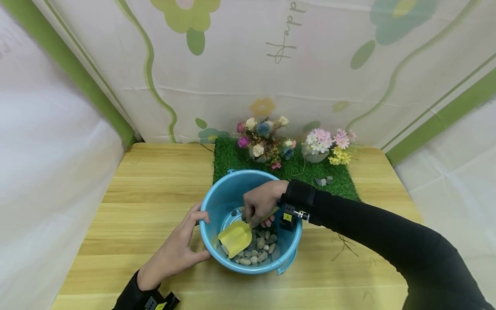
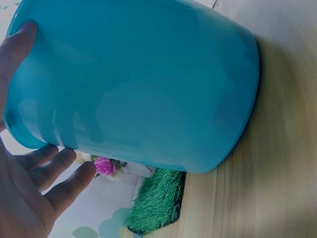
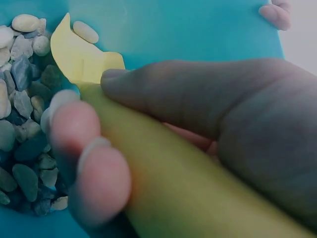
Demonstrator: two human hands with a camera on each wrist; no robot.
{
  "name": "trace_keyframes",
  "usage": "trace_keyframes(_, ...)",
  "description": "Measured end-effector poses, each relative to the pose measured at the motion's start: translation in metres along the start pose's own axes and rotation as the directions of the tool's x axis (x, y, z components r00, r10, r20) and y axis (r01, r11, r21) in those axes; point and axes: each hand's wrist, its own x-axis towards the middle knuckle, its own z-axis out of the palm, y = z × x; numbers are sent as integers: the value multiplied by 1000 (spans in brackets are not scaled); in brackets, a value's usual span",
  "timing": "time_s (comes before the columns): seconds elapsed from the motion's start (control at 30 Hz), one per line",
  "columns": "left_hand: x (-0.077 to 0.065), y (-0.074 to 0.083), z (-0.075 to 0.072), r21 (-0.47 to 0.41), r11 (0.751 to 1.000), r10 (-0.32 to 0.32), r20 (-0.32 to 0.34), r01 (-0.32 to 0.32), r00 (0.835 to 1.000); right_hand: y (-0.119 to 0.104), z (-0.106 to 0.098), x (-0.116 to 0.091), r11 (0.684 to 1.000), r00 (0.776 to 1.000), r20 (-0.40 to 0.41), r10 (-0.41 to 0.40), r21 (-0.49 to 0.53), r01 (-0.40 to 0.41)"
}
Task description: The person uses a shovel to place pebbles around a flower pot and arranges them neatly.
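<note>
A blue bucket (image 1: 209,193) stands on the wooden table with grey and tan pebbles (image 1: 260,247) over part of its bottom. Inside it my right hand (image 1: 263,202) grips the handle of a yellow shovel (image 1: 235,238). In the right wrist view, thumb and fingers wrap the handle, and the shovel's blade (image 3: 81,57) lies beside the pebbles (image 3: 22,99), against the bucket's wall. My left hand (image 1: 178,245) holds the bucket's left side, fingertips hooked over the rim and thumb on the outside. The left wrist view has that hand (image 2: 29,188) around the bucket's outer wall (image 2: 138,84).
Behind the bucket lies a green turf mat (image 1: 226,159) bearing a mixed flower bunch (image 1: 263,137), a pink and yellow bunch (image 1: 319,144) and a few loose stones (image 1: 323,181). The bucket's handle (image 1: 287,262) hangs at its lower right. A printed cloth (image 1: 248,73) hangs behind the table (image 1: 155,189).
</note>
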Motion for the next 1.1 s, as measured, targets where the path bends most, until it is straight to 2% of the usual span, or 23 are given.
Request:
trace_keyframes(0.43,1,0,0,2,1000,8,1,-8,1000,1,-6,-6,994,992,57,-108,2,108)
trace_keyframes(0.67,0,0,-1,8,1000,-4,-3,4,1000,0,-8,-7,991,989,60,-134,-8,134)
trace_keyframes(1.1,0,0,-1,19,1000,-5,-1,5,1000,4,-23,-24,970,966,87,-242,-5,243)
